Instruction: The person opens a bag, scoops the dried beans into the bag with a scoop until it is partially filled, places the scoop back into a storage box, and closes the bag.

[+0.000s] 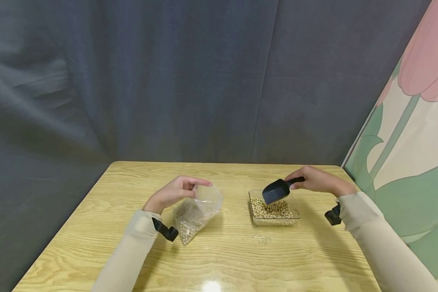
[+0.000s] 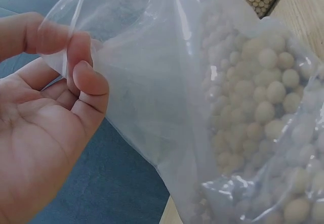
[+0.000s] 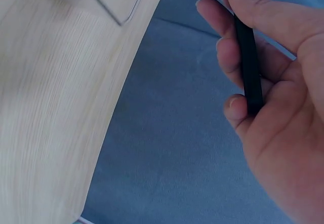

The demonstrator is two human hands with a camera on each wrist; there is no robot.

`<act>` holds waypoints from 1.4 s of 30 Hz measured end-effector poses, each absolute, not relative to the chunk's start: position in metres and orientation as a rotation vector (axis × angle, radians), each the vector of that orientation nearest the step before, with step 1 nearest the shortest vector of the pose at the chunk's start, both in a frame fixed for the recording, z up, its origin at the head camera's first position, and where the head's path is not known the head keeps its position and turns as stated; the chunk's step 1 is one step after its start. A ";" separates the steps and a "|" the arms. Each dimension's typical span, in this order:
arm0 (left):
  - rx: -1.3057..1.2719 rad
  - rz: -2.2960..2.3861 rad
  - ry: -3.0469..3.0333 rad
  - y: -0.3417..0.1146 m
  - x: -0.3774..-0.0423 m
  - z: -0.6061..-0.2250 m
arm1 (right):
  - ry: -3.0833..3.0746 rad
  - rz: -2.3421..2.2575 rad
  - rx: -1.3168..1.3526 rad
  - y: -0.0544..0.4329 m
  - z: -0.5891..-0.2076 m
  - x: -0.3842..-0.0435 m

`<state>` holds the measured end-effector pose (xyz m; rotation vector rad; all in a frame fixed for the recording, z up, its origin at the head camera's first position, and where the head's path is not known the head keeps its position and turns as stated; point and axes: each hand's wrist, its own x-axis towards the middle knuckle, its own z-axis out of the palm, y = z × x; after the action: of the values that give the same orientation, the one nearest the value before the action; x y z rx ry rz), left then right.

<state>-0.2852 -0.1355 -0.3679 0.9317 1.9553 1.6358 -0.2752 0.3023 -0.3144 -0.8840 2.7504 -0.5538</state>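
My left hand pinches the rim of a clear plastic bag and holds its mouth up. Pale round beans fill the lower part of the bag, which rests on the table. In my right hand is a black scoop, with the fingers curled round its handle. The scoop's bowl is tilted down over a clear rectangular container that holds more of the same beans. Whether beans lie in the scoop cannot be told.
Both things stand on a light wooden table. Faint small marks show on the tabletop in front of the container. A dark curtain hangs behind the table, and a flower-patterned cloth hangs along the right side.
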 end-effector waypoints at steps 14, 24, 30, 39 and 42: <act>0.957 1.653 1.920 -0.134 -0.285 -0.374 | 2.737 -0.452 -0.883 0.311 -0.310 -0.273; 0.948 1.647 1.926 -0.134 -0.286 -0.376 | 2.719 -0.291 -0.935 0.307 -0.305 -0.270; 0.966 1.647 1.916 -0.134 -0.285 -0.376 | 2.725 -0.166 -0.987 0.301 -0.303 -0.269; 0.953 1.642 1.920 -0.133 -0.286 -0.377 | 2.702 -0.117 -0.902 0.289 -0.303 -0.267; 0.953 1.636 1.928 -0.132 -0.286 -0.377 | 2.690 -0.133 -0.886 0.289 -0.305 -0.267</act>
<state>-0.2862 -0.1322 -0.3768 0.9527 1.9275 1.6357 -0.2671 0.2893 -0.3053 -0.8865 2.6905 -0.1326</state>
